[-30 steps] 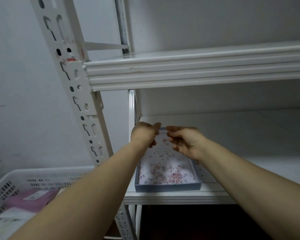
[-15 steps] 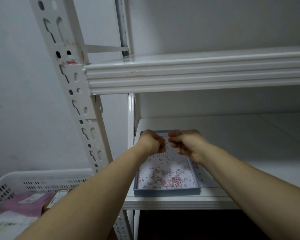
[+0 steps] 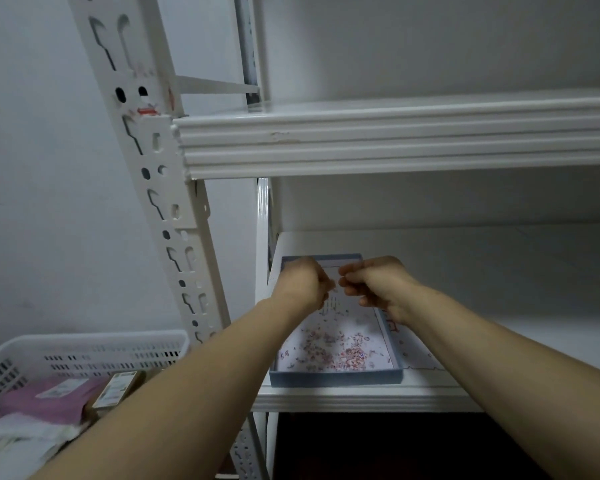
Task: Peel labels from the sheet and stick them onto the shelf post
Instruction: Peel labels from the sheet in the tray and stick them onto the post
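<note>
Paper this thin likely flops and tears, so peel from a corner while your left hand (image 3: 302, 283) and right hand (image 3: 378, 285), fingers curled, pinch the sheet (image 3: 330, 274).

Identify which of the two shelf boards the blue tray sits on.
The lower shelf board: the blue tray rests at its front left corner. The upper shelf board runs well above it.

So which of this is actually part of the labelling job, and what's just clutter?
Job: left hand, right hand, both pinching at the label sheet; shelf post, red label on it.
Clutter: blue tray of pinkish bits, white basket, pink packet, upper shelf.
</note>
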`<state>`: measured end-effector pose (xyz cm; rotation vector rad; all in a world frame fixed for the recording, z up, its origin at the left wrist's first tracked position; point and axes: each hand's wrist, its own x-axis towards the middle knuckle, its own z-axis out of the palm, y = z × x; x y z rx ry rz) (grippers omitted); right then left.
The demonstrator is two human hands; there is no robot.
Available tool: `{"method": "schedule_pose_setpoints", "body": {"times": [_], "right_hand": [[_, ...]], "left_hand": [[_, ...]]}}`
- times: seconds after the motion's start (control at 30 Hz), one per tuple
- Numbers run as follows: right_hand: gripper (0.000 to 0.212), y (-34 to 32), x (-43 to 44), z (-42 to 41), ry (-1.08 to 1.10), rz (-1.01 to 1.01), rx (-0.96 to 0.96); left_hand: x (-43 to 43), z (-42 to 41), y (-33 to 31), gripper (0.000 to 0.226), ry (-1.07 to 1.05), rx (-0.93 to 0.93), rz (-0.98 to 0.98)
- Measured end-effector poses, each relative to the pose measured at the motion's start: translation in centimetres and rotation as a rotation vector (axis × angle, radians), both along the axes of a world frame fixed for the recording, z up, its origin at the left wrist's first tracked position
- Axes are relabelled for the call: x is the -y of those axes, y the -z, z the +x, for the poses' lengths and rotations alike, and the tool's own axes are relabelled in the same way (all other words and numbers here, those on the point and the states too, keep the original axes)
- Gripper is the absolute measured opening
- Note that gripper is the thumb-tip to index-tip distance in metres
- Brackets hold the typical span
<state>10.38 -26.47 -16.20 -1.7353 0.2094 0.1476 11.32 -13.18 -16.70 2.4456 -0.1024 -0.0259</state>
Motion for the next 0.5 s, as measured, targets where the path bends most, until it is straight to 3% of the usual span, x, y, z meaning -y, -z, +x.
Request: {"method": "schedule_pose_setpoints", "body": {"times": [0.1, 0.2, 0.33, 0.5], "right_hand": [[0.014, 0.16, -0.20, 0.08, -0.001, -0.018, -0.006], [0.014, 0.31, -0.43, 0.09, -0.006, -0.024, -0.009], [0.007, 0.41, -0.33, 0.21, 0.030, 0.005, 0.014], [0.010, 0.24, -0.02, -0.17, 0.042, -0.083, 0.062]], "left_hand": [[0.19, 0.03, 0.35, 0.037, 0.052, -0.049, 0.072], [0.10, -0.25, 0.20, 0.026, 0.047, -0.094, 0.130], [-0.15, -0.56, 0.06, 0.051, 0.035, 0.027, 0.379], [-0.40, -0.17, 0.50, 0.022, 0.033, 0.065, 0.458]]}}
